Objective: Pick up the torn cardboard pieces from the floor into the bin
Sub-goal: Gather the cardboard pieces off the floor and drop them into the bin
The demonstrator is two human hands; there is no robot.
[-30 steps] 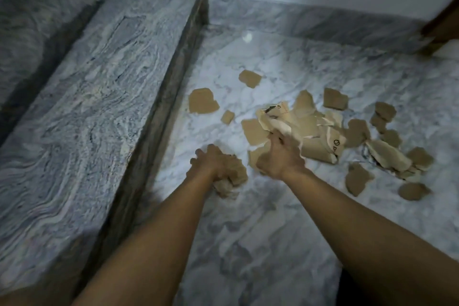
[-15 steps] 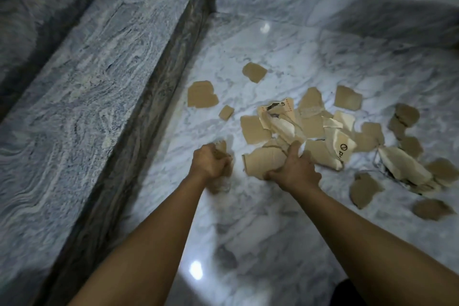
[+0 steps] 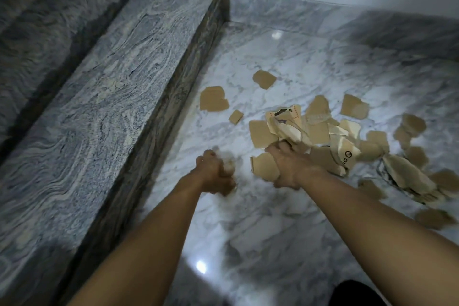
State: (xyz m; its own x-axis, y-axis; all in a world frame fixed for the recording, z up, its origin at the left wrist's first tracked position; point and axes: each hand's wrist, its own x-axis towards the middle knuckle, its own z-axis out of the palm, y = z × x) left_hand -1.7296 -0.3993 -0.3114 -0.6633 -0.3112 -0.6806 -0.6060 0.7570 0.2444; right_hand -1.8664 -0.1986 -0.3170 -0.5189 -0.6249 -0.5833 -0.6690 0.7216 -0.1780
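Left hand (image 3: 215, 173), arm extended, clenched around cardboard scraps (image 3: 229, 169); right hand (image 3: 289, 165), palm down, grasping crumpled pieces (image 3: 285, 129) on the floor (image 3: 273, 218).

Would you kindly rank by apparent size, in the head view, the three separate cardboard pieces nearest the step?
Largest: notched piece.
Next: far piece, though it lies farther away.
Smallest: little scrap.

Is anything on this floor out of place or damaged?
Yes: torn brown cardboard pieces lie scattered over the white marble floor beside the grey stone step; some are crumpled.
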